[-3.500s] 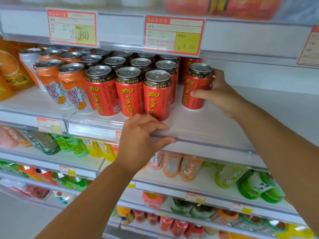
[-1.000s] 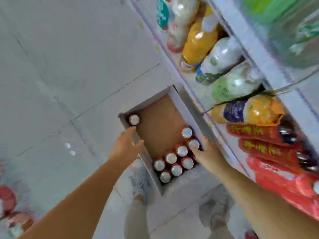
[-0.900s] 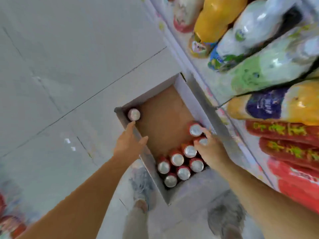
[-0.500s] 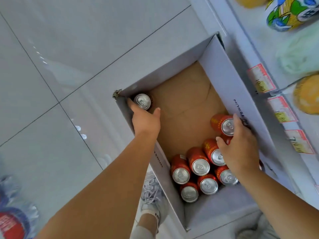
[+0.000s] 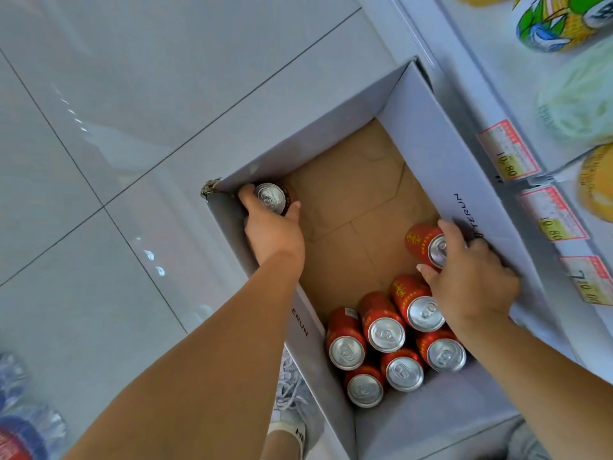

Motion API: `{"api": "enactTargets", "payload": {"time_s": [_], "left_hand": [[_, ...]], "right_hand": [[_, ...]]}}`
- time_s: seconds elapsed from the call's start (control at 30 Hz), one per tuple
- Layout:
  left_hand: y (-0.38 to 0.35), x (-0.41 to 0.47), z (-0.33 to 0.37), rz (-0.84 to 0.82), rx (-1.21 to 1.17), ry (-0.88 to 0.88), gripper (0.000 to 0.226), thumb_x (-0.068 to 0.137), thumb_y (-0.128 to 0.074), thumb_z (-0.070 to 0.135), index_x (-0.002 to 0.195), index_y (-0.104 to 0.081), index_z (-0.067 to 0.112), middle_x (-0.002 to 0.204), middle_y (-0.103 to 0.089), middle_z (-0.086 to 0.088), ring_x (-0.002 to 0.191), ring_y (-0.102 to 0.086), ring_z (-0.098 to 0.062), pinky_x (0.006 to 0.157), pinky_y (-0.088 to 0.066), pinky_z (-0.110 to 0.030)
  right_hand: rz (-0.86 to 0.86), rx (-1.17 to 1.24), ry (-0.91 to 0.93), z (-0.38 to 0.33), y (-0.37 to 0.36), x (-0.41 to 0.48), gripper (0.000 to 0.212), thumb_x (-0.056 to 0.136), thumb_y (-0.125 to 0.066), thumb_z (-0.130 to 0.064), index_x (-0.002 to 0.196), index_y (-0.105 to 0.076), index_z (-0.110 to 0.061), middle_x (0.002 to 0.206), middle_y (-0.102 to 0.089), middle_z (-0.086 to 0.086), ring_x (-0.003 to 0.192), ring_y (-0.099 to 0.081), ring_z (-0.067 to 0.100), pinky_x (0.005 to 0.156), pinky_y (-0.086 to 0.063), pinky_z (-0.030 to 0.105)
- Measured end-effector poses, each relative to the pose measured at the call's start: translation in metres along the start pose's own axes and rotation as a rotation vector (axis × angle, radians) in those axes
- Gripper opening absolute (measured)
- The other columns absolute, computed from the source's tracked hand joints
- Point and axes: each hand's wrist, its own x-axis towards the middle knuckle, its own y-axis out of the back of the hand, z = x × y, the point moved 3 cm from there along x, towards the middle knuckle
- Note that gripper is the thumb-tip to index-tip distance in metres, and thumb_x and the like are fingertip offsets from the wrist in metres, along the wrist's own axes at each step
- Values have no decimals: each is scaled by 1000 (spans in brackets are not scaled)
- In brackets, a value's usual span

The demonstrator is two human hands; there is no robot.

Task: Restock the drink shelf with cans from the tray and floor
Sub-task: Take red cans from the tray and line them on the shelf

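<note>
A grey cardboard tray (image 5: 431, 127) with a brown bottom sits on the floor by the shelf foot. In its far left corner stands a lone red can (image 5: 272, 198), and my left hand (image 5: 272, 230) grips it with fingers and thumb curled round its top. Against the tray's right wall a second red can (image 5: 424, 245) stands, gripped by my right hand (image 5: 471, 277). Several more red cans (image 5: 384, 333) stand packed in the tray's near right corner, silver tops up.
The drink shelf's bottom edge with price tags (image 5: 507, 151) runs along the right, bottles (image 5: 560, 21) lying above it. White floor tiles (image 5: 132, 94) spread to the left. Wrapped bottles (image 5: 23, 426) sit at the lower left. My shoe (image 5: 292, 416) stands beside the tray.
I turned from the shelf down to the tray on the floor. Both hands reached in; the left closed round the corner can, the right round the can by the right wall.
</note>
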Motion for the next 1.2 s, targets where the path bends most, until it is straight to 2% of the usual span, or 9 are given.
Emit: {"api": "enactTargets", "payload": {"time_s": [0.27,0.47,0.57,0.67,0.77,0.97,1.03,1.13,1.2], "left_hand": [[8,-7,5,-79,89,-169,56,80,-78,19,123,-42,24,119,-50,3,108,-56,-18,91,-47,-27],[68,-84,43,-210,120,-334,58,75,-80,39,122,-44,44,116,-58,12,101,-59,-7,84,-53,-28],[112,-129,78,-264,39,-348,58,74,-81,33,122,-50,42,116,-53,9,97,-56,-1,86,-51,-22],[165,-178,124,-305,-55,-378,60,73,-81,26,124,-53,40,115,-47,5,104,-55,-4,93,-50,-26],[231,-231,181,-311,-114,-452,60,69,-81,26,124,-57,33,115,-47,1,104,-54,-2,93,-46,-17],[365,-351,305,-429,-218,-723,62,63,-75,39,120,-52,46,105,-42,18,108,-54,-8,99,-46,-25],[400,-390,343,-488,-245,-842,68,64,-79,35,124,-49,45,106,-44,17,107,-56,-7,98,-47,-27],[442,-444,393,-586,-292,-976,80,65,-86,28,134,-45,35,115,-51,10,109,-58,-6,96,-49,-31],[462,-482,423,-683,-304,-1050,81,63,-87,27,132,-45,33,115,-56,10,108,-60,-7,94,-51,-33]], "right_hand": [[-32,35,20,1,7,1,77,72,-75,-54,134,-40,-26,110,-64,10,99,-63,32,65,-39,34],[-3,608,88,10,74,-57,70,64,-85,-41,124,-50,-31,109,-64,-4,98,-61,23,74,-47,33],[-15,792,73,12,136,-100,68,65,-85,-36,123,-49,-33,111,-61,-9,94,-57,13,72,-37,23],[19,905,76,19,215,-148,67,63,-85,-30,119,-48,-35,110,-58,-9,95,-57,11,75,-40,22],[89,965,93,31,308,-200,67,62,-85,-25,119,-50,-31,112,-55,-9,102,-54,10,81,-39,19],[310,1049,168,66,503,-325,69,57,-82,-26,118,-50,-28,114,-48,1,101,-49,5,86,-32,3],[418,1098,155,85,555,-368,68,56,-78,-30,116,-47,-34,113,-45,-5,101,-49,-1,90,-35,8],[582,1174,84,114,616,-429,68,55,-79,-36,114,-46,-44,113,-45,-16,103,-59,11,85,-52,37],[712,1216,46,138,648,-468,69,57,-84,-28,111,-46,-48,113,-50,-15,99,-60,2,76,-55,26]]}}
